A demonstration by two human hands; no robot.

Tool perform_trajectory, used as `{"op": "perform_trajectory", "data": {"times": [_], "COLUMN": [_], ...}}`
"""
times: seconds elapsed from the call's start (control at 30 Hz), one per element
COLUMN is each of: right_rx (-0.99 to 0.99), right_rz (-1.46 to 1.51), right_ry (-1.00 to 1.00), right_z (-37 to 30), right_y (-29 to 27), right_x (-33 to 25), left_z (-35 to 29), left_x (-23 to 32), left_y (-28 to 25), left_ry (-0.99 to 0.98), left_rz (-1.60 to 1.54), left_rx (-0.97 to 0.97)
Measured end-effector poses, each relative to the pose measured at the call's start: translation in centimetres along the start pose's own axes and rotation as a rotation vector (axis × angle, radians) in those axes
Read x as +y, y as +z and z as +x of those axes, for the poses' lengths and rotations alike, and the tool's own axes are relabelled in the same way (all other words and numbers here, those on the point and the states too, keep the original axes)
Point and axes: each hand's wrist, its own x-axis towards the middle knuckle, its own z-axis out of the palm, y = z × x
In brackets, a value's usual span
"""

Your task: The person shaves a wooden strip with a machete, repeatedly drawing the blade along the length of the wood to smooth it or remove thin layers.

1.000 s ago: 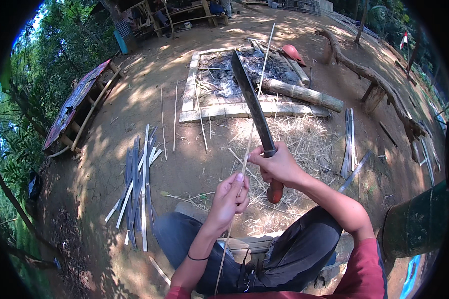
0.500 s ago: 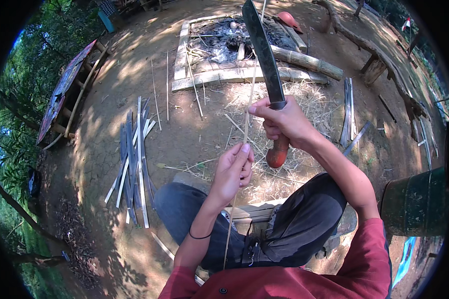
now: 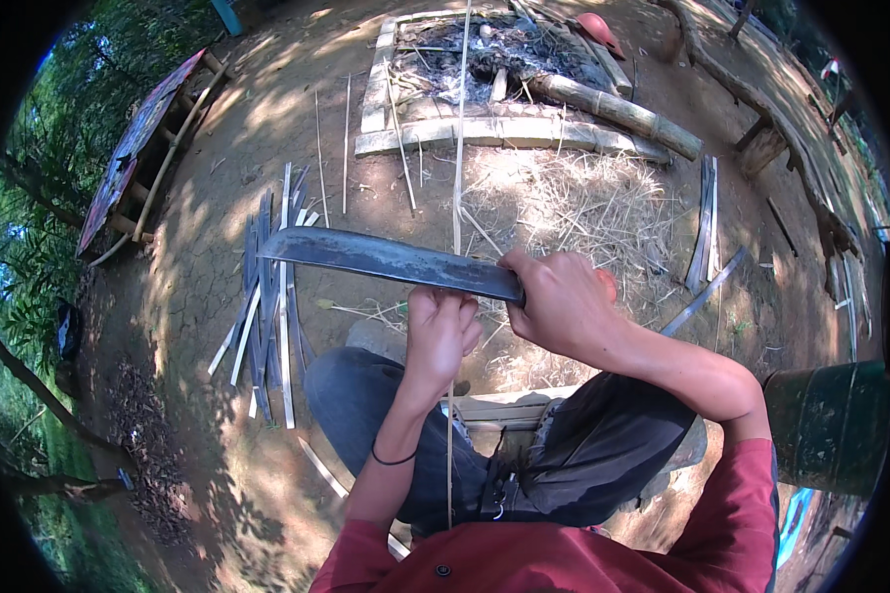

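My right hand (image 3: 566,301) is closed round the handle of a machete (image 3: 391,259). Its long dark blade points left, lying across a thin bamboo strip (image 3: 460,128) just beyond my left hand. Part of the orange-red handle end shows past my knuckles. My left hand (image 3: 439,331) grips the strip below the blade, its fingers curled. From there the strip runs away from me toward the fire pit and back down between my legs to my shirt. Whether the edge bites into the strip is hidden.
Split bamboo strips (image 3: 267,296) lie in a pile on the left; more strips (image 3: 704,222) lie on the right. Ahead is a stone-edged fire pit (image 3: 504,133) with a bamboo pole (image 3: 618,114). Shavings (image 3: 574,217) cover the ground before it. A green barrel (image 3: 826,425) stands right.
The machete has swung from pointing up and away to lying flat leftward across the strip. My right hand has turned and lowered. My left hand still holds the strip, fingers more curled.
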Motion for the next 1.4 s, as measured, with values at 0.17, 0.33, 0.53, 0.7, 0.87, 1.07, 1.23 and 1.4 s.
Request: {"op": "perform_trajectory", "data": {"times": [0.17,0.33,0.53,0.7,0.87,1.07,1.23,1.4], "right_rx": [0.028,0.253,0.382,0.297,0.073,-0.059,0.015,0.173], "right_rz": [-0.079,-0.183,-0.004,0.165,0.139,-0.099,-0.145,-0.239], "right_ry": [0.005,0.164,0.526,0.299,0.085,0.103,0.100,0.067], "right_z": [0.8,5.3,6.3,4.9,3.1,2.2,2.3,3.6], "right_y": [1.6,0.8,-4.3,-4.2,-1.6,0.1,0.1,1.2], "right_x": [1.1,6.4,12.9,6.3,1.9,-0.2,0.6,3.3], "left_z": [-0.5,-1.9,-1.3,0.0,0.4,0.1,-0.1,2.0], "left_x": [0.8,0.0,-0.7,-1.4,0.3,1.6,1.8,0.3], "left_y": [0.6,0.6,0.4,-1.0,-0.8,-1.4,-0.5,-0.7], "left_ry": [-0.064,-0.091,-0.025,-0.062,-0.084,-0.164,-0.145,-0.094], "left_rz": [-0.091,-0.028,-0.053,-0.017,-0.086,-0.164,-0.065,0.017], "left_rx": [0.022,0.021,-0.055,-0.094,-0.125,-0.103,-0.086,-0.080]}}
